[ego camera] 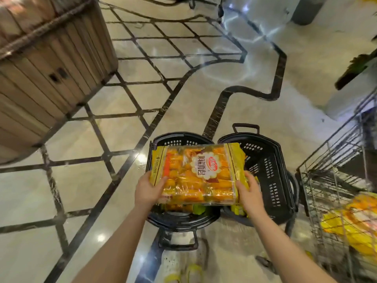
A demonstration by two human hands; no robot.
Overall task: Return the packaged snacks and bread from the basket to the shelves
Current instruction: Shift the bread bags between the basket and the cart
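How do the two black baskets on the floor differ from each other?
The left basket lies mostly hidden under the held bread package, with more packages inside; the right basket is mostly uncovered, showing its slotted floor. Both are black plastic, side by side.

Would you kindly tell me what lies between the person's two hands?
In the head view, the yellow bread package spans the gap, held at its edges by the left hand and right hand.

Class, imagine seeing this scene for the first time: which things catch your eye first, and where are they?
The big orange-and-yellow bread package at centre, gripped at its near corners by the left hand and right hand. Beneath it, two black baskets stand side by side on the glossy, dark-lined floor.
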